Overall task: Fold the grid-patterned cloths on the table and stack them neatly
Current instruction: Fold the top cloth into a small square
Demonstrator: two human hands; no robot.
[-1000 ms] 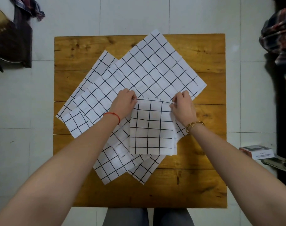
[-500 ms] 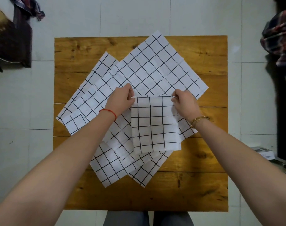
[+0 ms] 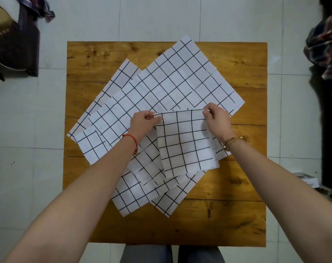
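Note:
A folded white cloth with a black grid [image 3: 186, 143] hangs between my hands above the wooden table [image 3: 237, 215]. My left hand [image 3: 144, 124] pinches its top left corner and my right hand [image 3: 217, 120] pinches its top right corner. The cloth's top edge is lifted and its lower part drapes toward me. Under it, several unfolded grid cloths lie overlapping and turned diagonally: a large one [image 3: 172, 80] at the back, one [image 3: 93, 143] at the left and others [image 3: 142, 194] near the front.
The table stands on a pale tiled floor [image 3: 28, 168]. A dark bag with clothing [image 3: 13, 40] lies at the upper left, plaid clothing [image 3: 326, 44] at the right edge, and a small box [image 3: 306, 179] on the floor at the right.
Both hands have raised the folded cloth's top edge and carried it slightly to the right and away from me. The cloths underneath have stayed put.

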